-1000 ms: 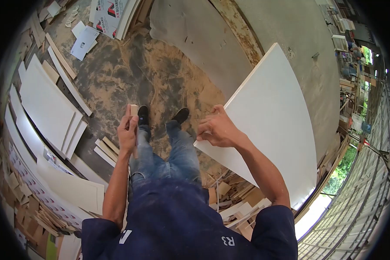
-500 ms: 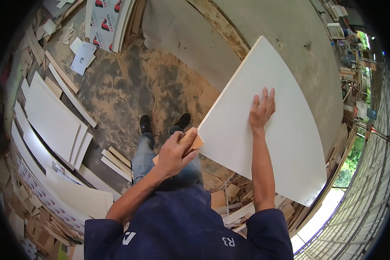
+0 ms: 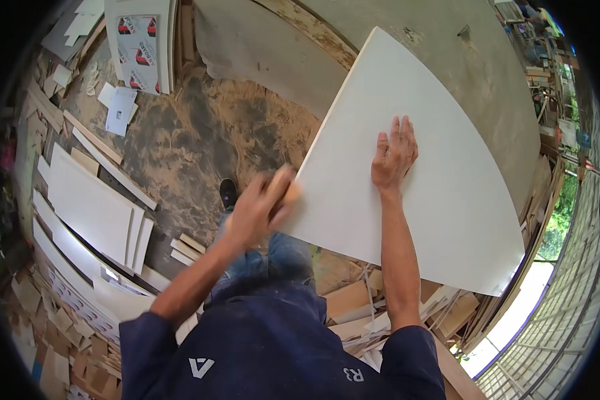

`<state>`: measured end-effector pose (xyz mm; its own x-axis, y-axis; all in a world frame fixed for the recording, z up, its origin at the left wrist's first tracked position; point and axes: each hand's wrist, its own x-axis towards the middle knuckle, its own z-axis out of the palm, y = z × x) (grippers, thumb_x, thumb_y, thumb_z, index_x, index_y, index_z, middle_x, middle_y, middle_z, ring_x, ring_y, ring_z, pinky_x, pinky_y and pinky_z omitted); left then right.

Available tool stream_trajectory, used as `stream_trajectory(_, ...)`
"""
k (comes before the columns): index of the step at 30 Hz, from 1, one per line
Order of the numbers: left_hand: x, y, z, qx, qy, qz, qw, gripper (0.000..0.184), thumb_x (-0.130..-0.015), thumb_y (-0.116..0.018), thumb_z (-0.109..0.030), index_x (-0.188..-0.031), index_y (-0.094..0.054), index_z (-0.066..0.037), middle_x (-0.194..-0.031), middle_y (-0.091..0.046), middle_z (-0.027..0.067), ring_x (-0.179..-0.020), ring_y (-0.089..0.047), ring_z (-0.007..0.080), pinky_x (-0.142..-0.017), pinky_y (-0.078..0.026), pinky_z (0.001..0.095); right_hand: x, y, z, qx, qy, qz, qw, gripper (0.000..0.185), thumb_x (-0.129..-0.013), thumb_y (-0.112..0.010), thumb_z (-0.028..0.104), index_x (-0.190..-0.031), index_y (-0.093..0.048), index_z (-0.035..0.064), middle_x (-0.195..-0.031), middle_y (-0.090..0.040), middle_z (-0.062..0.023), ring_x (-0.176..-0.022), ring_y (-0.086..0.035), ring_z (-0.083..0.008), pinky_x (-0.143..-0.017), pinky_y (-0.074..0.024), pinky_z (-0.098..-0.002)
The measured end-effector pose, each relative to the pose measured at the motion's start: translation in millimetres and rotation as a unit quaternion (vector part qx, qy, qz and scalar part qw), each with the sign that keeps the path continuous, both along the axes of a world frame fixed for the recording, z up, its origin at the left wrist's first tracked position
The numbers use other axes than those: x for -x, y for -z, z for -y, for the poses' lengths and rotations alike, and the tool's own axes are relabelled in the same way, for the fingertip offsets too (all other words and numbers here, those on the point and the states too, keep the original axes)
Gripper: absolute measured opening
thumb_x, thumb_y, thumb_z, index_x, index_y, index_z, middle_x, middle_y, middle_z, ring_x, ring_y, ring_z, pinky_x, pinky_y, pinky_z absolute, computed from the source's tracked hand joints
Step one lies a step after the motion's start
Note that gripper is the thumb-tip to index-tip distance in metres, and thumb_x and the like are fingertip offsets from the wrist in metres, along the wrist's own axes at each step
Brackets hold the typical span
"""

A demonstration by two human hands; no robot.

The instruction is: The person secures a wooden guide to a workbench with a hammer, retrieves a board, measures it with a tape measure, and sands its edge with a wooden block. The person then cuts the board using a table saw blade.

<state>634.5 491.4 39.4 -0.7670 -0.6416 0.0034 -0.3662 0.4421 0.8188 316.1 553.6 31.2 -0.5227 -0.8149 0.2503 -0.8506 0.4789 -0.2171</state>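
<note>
A large white board point(image 3: 453, 193) with one curved side lies in front of me, its straight left edge running away toward a far pointed corner. My right hand point(image 3: 394, 155) rests flat on its face, fingers stretched out. At the near end of the straight edge, my left hand point(image 3: 258, 205) is closed around a tan sanding block point(image 3: 290, 191). Motion blurs that hand and the block, which is against or very close to the edge; the contact itself is unclear.
Curved white panels point(image 3: 90, 203) are stacked on the left, near narrow strips point(image 3: 113, 167). Printed boards point(image 3: 138, 57) stand at the upper left. Wood offcuts point(image 3: 350, 300) lie below the white board. Dust covers the floor point(image 3: 200, 127) by my shoe point(image 3: 228, 192).
My left hand has moved slightly up and left with the sanding block. The board appears shifted in view as the camera moved; my right hand stays flat on it.
</note>
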Motion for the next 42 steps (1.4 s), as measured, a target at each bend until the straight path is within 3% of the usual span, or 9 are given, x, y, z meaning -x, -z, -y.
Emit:
stream_trajectory(3,-38,-4,-42,0.022,-0.015,-0.006,1.0,0.07,-0.084,-0.074,-0.023,-0.148,-0.048,-0.011,-0.108,-0.056,0.0213,-0.097,-0.06,0.0386,-0.083,-0.051,0.0459,-3,1,2,-0.015,0.006,-0.014,1.0,0.056,-0.106,-0.042,0.037,-0.147,-0.047,-0.001,-0.157,-0.039,-0.0211,-0.146,-0.033,-0.0361,-0.12,-0.019,-0.0494)
stream_trajectory(7,43,1,21,-0.004,-0.011,-0.033,0.999,0.069,-0.087,-0.071,-0.024,-0.15,-0.047,-0.013,-0.107,-0.055,0.0201,-0.095,-0.059,0.0398,-0.083,-0.05,0.0462,-7,0,6,-0.027,0.008,-0.032,0.999,0.059,-0.105,-0.041,0.039,-0.147,-0.046,-0.0024,-0.157,-0.039,-0.022,-0.146,-0.032,-0.0365,-0.12,-0.0185,-0.0504)
stream_trajectory(10,112,17,75,-0.113,-0.044,-0.072,0.99,0.066,-0.096,-0.065,-0.032,-0.155,-0.04,-0.015,-0.108,-0.052,0.0192,-0.094,-0.058,0.0355,-0.083,-0.049,0.0421,-6,-2,6,-0.027,0.006,-0.015,0.999,0.061,-0.105,-0.04,0.041,-0.148,-0.045,-0.0028,-0.157,-0.038,-0.0218,-0.148,-0.03,-0.0357,-0.12,-0.0168,-0.0506)
stream_trajectory(14,68,6,36,-0.173,-0.03,-0.085,0.981,0.069,-0.095,-0.064,-0.028,-0.156,-0.038,-0.009,-0.099,-0.046,0.0138,-0.085,-0.05,0.0266,-0.079,-0.044,0.0352,-7,-3,7,-0.063,0.012,-0.003,0.998,0.064,-0.105,-0.039,0.042,-0.152,-0.039,-0.0026,-0.161,-0.031,-0.0212,-0.151,-0.024,-0.0347,-0.121,-0.014,-0.0506)
stream_trajectory(18,-36,-8,-49,-0.163,-0.012,-0.074,0.984,0.069,-0.09,-0.068,-0.032,-0.152,-0.045,-0.011,-0.115,-0.053,0.0195,-0.101,-0.059,0.034,-0.086,-0.05,0.0405,-12,-8,11,-0.09,0.022,0.001,0.996,0.067,-0.106,-0.038,0.042,-0.155,-0.032,-0.0027,-0.164,-0.025,-0.0215,-0.152,-0.018,-0.0349,-0.122,-0.0127,-0.0512)
stream_trajectory(25,38,11,21,-0.08,0.002,-0.092,0.993,0.066,-0.088,-0.07,-0.027,-0.149,-0.049,-0.015,-0.111,-0.055,0.0187,-0.095,-0.061,0.0357,-0.08,-0.051,0.0427,-15,-2,12,-0.094,0.047,-0.015,0.994,0.068,-0.106,-0.037,0.044,-0.154,-0.032,-0.0032,-0.163,-0.025,-0.0216,-0.152,-0.018,-0.0354,-0.122,-0.0119,-0.0524)
stream_trajectory(31,-26,13,-36,0.014,0.001,-0.09,0.996,0.07,-0.086,-0.072,-0.029,-0.151,-0.048,-0.016,-0.113,-0.056,0.0187,-0.097,-0.061,0.0358,-0.082,-0.051,0.0412,-12,2,17,-0.075,0.047,-0.026,0.996,0.066,-0.106,-0.038,0.045,-0.154,-0.034,0.0002,-0.163,-0.027,-0.0192,-0.152,-0.02,-0.0336,-0.123,-0.0134,-0.0522)
stream_trajectory(40,16,26,-7,-0.252,-0.041,-0.155,0.954,0.065,-0.095,-0.067,-0.027,-0.154,-0.044,-0.013,-0.104,-0.051,0.0119,-0.087,-0.053,0.0229,-0.078,-0.047,0.0344,-9,1,13,-0.079,0.051,-0.037,0.995,0.067,-0.106,-0.037,0.047,-0.156,-0.033,0.003,-0.163,-0.028,-0.0176,-0.152,-0.021,-0.0319,-0.124,-0.0138,-0.0496)
stream_trajectory(42,-22,37,-42,-0.224,-0.033,-0.197,0.954,0.064,-0.096,-0.065,-0.025,-0.154,-0.043,-0.009,-0.103,-0.048,0.0089,-0.086,-0.049,0.0195,-0.076,-0.044,0.0315,-8,4,14,-0.084,0.057,-0.026,0.994,0.067,-0.106,-0.037,0.047,-0.156,-0.032,0.0036,-0.164,-0.027,-0.017,-0.153,-0.021,-0.0312,-0.124,-0.013,-0.0489)
